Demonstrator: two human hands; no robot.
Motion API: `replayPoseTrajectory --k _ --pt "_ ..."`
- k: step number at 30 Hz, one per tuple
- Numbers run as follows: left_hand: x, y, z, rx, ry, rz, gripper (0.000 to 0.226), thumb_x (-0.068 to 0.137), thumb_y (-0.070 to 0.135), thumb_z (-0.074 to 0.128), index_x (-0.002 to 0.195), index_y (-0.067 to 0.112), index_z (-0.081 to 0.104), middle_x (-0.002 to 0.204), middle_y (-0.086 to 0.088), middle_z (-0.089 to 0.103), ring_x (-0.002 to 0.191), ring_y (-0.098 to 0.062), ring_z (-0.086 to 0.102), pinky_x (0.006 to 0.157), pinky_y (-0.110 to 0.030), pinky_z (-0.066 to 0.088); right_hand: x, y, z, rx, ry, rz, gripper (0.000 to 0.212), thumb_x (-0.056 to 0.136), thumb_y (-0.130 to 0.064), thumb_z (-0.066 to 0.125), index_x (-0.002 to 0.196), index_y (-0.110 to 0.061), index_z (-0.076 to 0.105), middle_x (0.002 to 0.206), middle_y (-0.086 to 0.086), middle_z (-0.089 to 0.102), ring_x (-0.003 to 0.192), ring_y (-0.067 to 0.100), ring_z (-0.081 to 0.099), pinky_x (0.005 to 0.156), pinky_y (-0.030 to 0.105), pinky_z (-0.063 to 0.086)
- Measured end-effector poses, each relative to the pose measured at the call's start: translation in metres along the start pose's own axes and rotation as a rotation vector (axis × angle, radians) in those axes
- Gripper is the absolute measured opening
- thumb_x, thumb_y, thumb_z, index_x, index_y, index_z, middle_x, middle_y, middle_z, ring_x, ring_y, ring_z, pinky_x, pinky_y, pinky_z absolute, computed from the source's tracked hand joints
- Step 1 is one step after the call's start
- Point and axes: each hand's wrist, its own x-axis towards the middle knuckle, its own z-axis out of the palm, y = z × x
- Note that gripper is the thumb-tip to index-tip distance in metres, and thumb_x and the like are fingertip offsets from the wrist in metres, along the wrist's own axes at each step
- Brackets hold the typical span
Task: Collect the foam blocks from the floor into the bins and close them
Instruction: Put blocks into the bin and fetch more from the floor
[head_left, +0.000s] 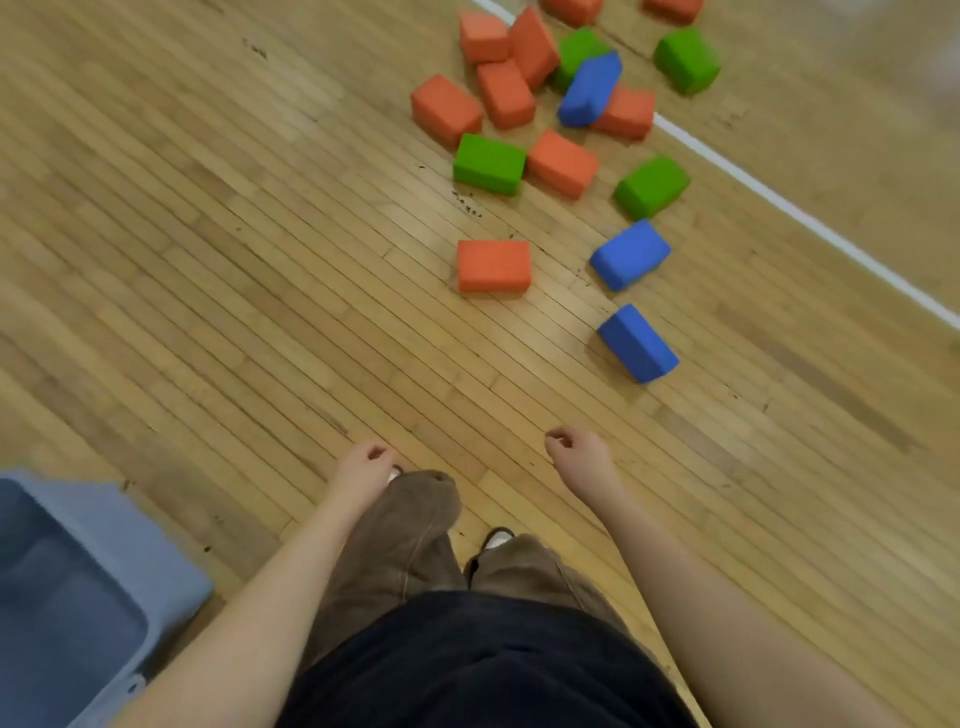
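Both the left hand (363, 465) and right hand (576, 452) hang loosely curled, holding nothing. Foam blocks (493, 266) lie scattered on the floor (208, 260) far right. A blue bin (156, 551) sits near left.

Wooden plank floor (260, 260), pale and scuffed, crossed at upper right by a white painted line (779, 208). Scattered over its upper right part, foam blocks in orange, green and blue. Nearest: a lone orange block (493, 266) lying flat, and two blue blocks, one (638, 343) just below the other (629, 254), both apart from the orange one. Farther off, a green block (489, 163) touching an orange one (562, 163), another green block (652, 187) near the line, then a crowded cluster of orange blocks with a blue block (590, 89) leaning across them. One green block (687, 61) beyond the line. At lower left, a blue-grey bin (104, 545) standing on the planks.
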Motion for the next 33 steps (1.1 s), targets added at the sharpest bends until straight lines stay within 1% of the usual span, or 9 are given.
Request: replayPoseTrajectory --k 3,8,12,15,18,23,27,30,33 --pt "0.04 0.0 -0.039 -0.056 0.025 -0.103 0.026 0.094 0.023 0.045 0.101 0.009 0.065 0.097 -0.014 0.065 0.08 -0.021 0.056 0.069 -0.029 0.043 0.046 -0.064 0.002 -0.034 -0.023 -0.066 0.028 0.096 -0.024 0.044 0.117 -0.014 0.06 0.103 0.003 0.064 0.078 0.012 0.06 0.06 0.022 0.046" --pt "0.125 0.025 -0.118 -0.019 0.061 -0.126 0.02 0.095 0.021 0.045 0.086 0.014 0.06 0.089 -0.003 0.061 0.088 -0.02 0.055 0.079 -0.03 0.045 0.128 -0.169 0.019 0.012 -0.025 -0.086 0.029 0.096 -0.024 0.046 0.119 -0.013 0.058 0.102 0.001 0.062 0.087 0.014 0.06 0.071 0.025 0.049" --pt "0.194 0.092 -0.185 0.075 0.034 -0.067 0.024 0.097 0.022 0.042 0.11 0.009 0.057 0.099 -0.006 0.058 0.085 -0.019 0.052 0.072 -0.026 0.04 0.17 -0.234 0.023 0.11 -0.011 -0.031 0.025 0.096 -0.022 0.047 0.116 -0.014 0.06 0.1 0.001 0.064 0.086 0.016 0.061 0.066 0.023 0.049" --pt "0.231 0.158 -0.212 0.175 -0.005 0.052 0.022 0.097 0.024 0.042 0.104 0.009 0.057 0.092 -0.008 0.059 0.076 -0.018 0.051 0.064 -0.027 0.04 0.193 -0.258 0.012 0.169 0.034 0.055 0.025 0.097 -0.022 0.047 0.117 -0.014 0.059 0.102 0.002 0.064 0.086 0.017 0.061 0.062 0.021 0.046" --pt "0.268 0.223 -0.218 0.261 -0.062 0.18 0.026 0.097 0.025 0.042 0.109 0.008 0.058 0.094 -0.007 0.06 0.082 -0.02 0.053 0.07 -0.028 0.041 0.216 -0.266 -0.003 0.258 0.109 0.176 0.026 0.097 -0.022 0.046 0.117 -0.012 0.059 0.103 0.003 0.062 0.086 0.015 0.06 0.062 0.022 0.045" --pt "0.33 0.327 -0.199 0.4 -0.155 0.329 0.034 0.098 0.025 0.043 0.126 0.007 0.053 0.121 -0.009 0.058 0.107 -0.021 0.052 0.083 -0.026 0.038 0.272 -0.265 -0.028 0.349 0.209 0.297 0.03 0.095 -0.024 0.046 0.118 -0.01 0.06 0.109 0.005 0.063 0.094 0.019 0.059 0.082 0.035 0.05" --pt "0.373 0.406 -0.176 0.547 -0.174 0.495 0.036 0.096 0.023 0.046 0.129 0.008 0.052 0.129 -0.01 0.054 0.116 -0.024 0.051 0.094 -0.031 0.04 0.332 -0.283 -0.066 0.311 0.243 0.218 0.033 0.094 -0.022 0.047 0.125 -0.013 0.056 0.115 0.007 0.061 0.085 0.016 0.057 0.072 0.028 0.042" --pt "0.401 0.458 -0.155 0.73 -0.178 0.676 0.04 0.096 0.025 0.047 0.134 0.012 0.047 0.135 -0.008 0.049 0.123 -0.025 0.044 0.102 -0.036 0.037 0.377 -0.298 -0.094 0.246 0.271 0.117 0.038 0.093 -0.021 0.048 0.13 -0.016 0.052 0.123 0.005 0.055 0.104 0.019 0.054 0.083 0.031 0.043" --pt "0.435 0.501 -0.124 0.852 -0.212 0.792 0.042 0.097 0.026 0.045 0.137 0.013 0.044 0.139 -0.006 0.046 0.127 -0.025 0.039 0.106 -0.039 0.033 0.423 -0.308 -0.117 0.32 0.332 0.115 0.037 0.093 -0.021 0.05 0.129 -0.016 0.053 0.121 0.004 0.057 0.105 0.018 0.054 0.087 0.031 0.044"
